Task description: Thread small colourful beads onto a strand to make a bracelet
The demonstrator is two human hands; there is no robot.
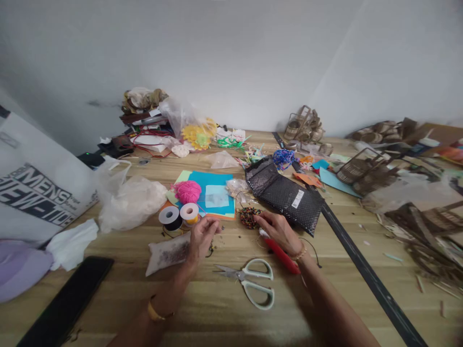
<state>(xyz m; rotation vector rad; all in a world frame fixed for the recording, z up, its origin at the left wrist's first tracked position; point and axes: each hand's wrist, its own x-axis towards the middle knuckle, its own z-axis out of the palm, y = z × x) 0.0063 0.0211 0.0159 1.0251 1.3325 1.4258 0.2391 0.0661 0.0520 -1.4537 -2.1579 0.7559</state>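
My left hand (205, 235) is closed in a pinch above the table, beside the spools. Whatever is between its fingertips is too small to make out. To its right, my right hand (279, 231) has its thumb and fingers closed at the edge of a coiled bundle of multicoloured beads (249, 218). A red-handled tool (280, 253) lies partly under the right wrist. Scissors (240, 275) with pale handles lie on the table between my forearms, blades pointing left. By the left hand are a black spool (170, 218), a yellow spool (189, 213) and a clear bag of small dark pieces (168, 254).
Pink yarn (187, 192) sits on blue sheets (217, 180). A black bubble mailer (285, 195) lies behind my right hand. A dark phone-like slab (67, 301) and white plastic bag (132, 202) are at left. Small woven baskets (361, 168) crowd the right.
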